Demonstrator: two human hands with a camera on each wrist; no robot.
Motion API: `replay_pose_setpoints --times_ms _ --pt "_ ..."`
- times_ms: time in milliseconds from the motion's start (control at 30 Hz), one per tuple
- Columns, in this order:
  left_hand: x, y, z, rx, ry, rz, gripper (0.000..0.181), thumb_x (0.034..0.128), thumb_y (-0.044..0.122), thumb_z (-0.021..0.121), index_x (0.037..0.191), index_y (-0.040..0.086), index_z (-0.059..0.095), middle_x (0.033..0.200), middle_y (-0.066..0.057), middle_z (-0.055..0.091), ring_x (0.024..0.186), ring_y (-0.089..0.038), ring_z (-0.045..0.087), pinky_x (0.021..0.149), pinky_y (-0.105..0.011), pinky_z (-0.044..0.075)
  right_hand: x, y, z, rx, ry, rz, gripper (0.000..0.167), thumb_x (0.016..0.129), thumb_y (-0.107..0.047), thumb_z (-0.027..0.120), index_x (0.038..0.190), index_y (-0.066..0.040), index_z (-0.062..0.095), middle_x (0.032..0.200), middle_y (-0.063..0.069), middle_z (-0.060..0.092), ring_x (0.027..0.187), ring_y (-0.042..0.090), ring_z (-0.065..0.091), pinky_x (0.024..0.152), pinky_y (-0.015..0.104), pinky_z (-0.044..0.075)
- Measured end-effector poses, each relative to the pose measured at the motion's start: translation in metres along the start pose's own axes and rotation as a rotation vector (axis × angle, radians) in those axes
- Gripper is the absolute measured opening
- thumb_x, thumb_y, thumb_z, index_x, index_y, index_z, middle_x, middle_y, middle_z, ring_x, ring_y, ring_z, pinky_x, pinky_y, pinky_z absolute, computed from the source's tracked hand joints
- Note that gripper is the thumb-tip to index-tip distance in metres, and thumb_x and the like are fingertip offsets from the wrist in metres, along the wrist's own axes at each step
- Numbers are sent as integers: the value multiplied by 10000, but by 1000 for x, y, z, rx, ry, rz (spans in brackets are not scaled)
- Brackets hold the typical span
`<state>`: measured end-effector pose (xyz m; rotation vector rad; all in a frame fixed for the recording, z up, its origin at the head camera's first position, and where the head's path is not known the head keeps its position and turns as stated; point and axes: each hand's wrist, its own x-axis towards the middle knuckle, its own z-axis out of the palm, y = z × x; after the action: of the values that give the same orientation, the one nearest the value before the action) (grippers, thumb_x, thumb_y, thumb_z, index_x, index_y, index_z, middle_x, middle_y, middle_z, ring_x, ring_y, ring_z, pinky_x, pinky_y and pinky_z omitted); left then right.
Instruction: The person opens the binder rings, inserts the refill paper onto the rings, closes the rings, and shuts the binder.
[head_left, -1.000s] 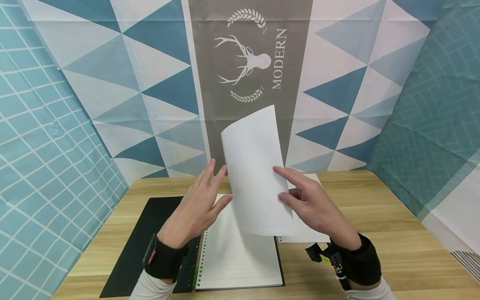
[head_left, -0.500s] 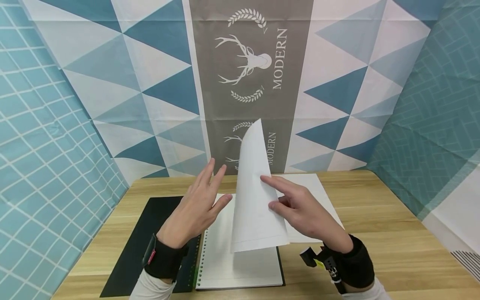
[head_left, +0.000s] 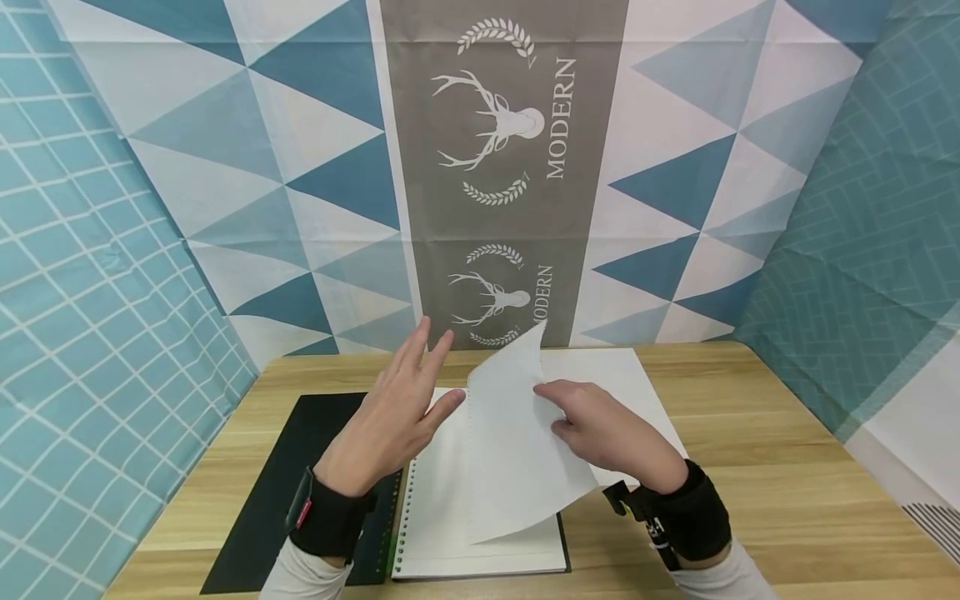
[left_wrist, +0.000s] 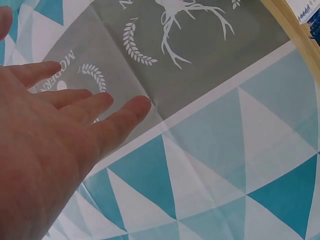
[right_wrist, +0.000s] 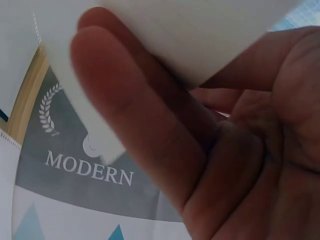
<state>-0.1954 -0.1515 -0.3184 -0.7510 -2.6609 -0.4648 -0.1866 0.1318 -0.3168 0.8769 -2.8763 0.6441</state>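
My right hand [head_left: 615, 437] pinches a loose sheet of white paper [head_left: 517, 458] by its right side. Curved and tilted, the sheet hangs over an open loose-leaf notebook [head_left: 435, 537], and small holes run along its edge. In the right wrist view, the paper [right_wrist: 200, 35] passes between the thumb and fingers of the hand [right_wrist: 165, 135]. My left hand [head_left: 390, 421] hovers above the notebook's left side with fingers spread, holding nothing. The left wrist view shows that hand [left_wrist: 55, 135] with fingers extended.
The notebook's black cover [head_left: 300, 475] lies folded out to the left on the wooden table [head_left: 750, 467]. Another white sheet [head_left: 622, 387] lies on the table to the right, partly behind my right hand. A patterned cloth backdrop [head_left: 510, 200] rises behind the table.
My right hand has moved down and slightly left, then swung back a little right, turning the sheet. The paper now hangs lower over the notebook. My left hand has stayed still.
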Motion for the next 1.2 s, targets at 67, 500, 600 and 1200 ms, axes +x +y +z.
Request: replay_pose_setpoints --times_ms 67,500,600,1200 --pt "0 0 0 0 -9 -4 776 1044 486 517 1647 160 153 1729 -143 13 1590 -343 170 1222 -588 289 -1 -1 1 -12 -20 21 485 906 114 604 1387 65 560 1416 212 607 1332 359 580 1067 499 499" --pt "1 0 1 10 -22 -12 786 1032 469 552 1646 163 167 1726 -159 23 1584 -369 180 1214 -591 300 -3 -1 0 -53 -60 3 300 894 123 611 1149 13 724 1183 132 738 1146 268 687 910 412 575" --pt "1 -1 1 11 -9 -3 788 1027 462 567 1642 151 184 1724 -169 38 1578 -381 192 1206 -597 310 -2 1 -2 -14 -48 -37 313 900 118 607 1170 13 726 1196 128 739 1153 273 692 914 400 582" --pt "2 -1 1 63 -11 -5 773 1019 460 580 1627 124 240 1715 -187 85 1584 -363 182 1211 -561 323 -6 -10 -10 395 34 -95 421 955 62 557 1362 -15 631 1454 195 585 1126 223 694 819 245 587"
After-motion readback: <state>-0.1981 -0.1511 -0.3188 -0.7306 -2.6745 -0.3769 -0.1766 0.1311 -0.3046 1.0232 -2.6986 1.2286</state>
